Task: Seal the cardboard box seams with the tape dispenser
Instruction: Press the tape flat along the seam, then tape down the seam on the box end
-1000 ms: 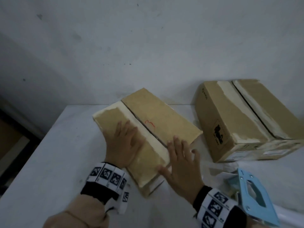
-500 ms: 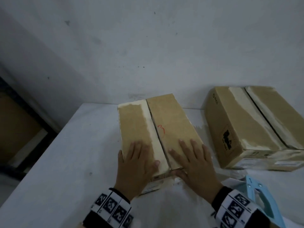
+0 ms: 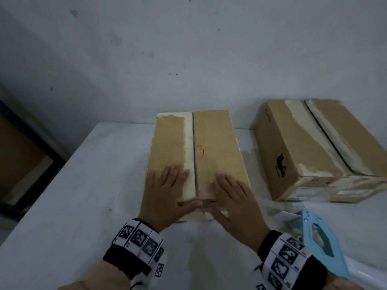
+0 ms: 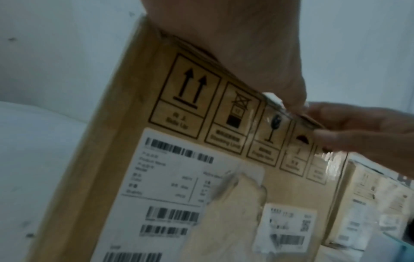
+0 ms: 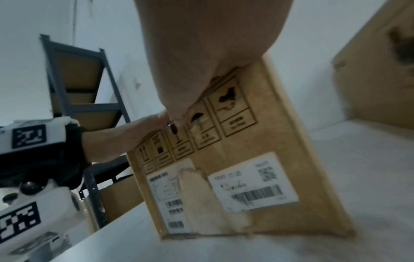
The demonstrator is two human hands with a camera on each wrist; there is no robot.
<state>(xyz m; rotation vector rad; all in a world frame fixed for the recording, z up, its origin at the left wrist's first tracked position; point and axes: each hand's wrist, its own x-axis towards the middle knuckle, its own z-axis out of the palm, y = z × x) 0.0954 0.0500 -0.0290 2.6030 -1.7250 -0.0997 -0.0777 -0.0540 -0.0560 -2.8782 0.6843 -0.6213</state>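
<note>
Cardboard box (image 3: 213, 147) sits on the white counter (image 3: 83, 195), long axis running away from the person, near end at the counter's front area. Centre seam (image 3: 195, 155) runs lengthwise between the two top flaps, no fresh tape across it; pale torn strip along the left side of the seam, red scribble just right of it.

Left hand (image 3: 167, 193) lies palm down on the left flap at the near end, fingers straight and spread, pointing away, thumb stretched right along the near top edge toward the seam. Grip apart, nothing held, just pressing flat.

Right hand (image 3: 234, 197) lies palm down on the right flap, fingers straight and fanned out, thumb angled down over the near edge. Grip apart too, nothing clamped. Thumbs nearly meet at the seam end; the left wrist view shows the right hand's fingertips (image 4: 331, 136) at the box's top front edge.

Both wrists carry white bands (image 3: 142, 239) with black square markers, over black cuffs.

Near end face of the box shows handling symbols, barcode labels (image 4: 170, 177) and a torn paper patch (image 5: 201, 198).

Tape dispenser (image 3: 322, 243), light blue, lies on the counter at the person's right, just beside the right wrist, untouched by either hand.

Second cardboard box (image 3: 293, 155) sits right of the first, apart from it, angled, flaps closed with torn pale strips along its seam.

Metal shelving rack (image 5: 74, 74) stands off to the left.
</note>
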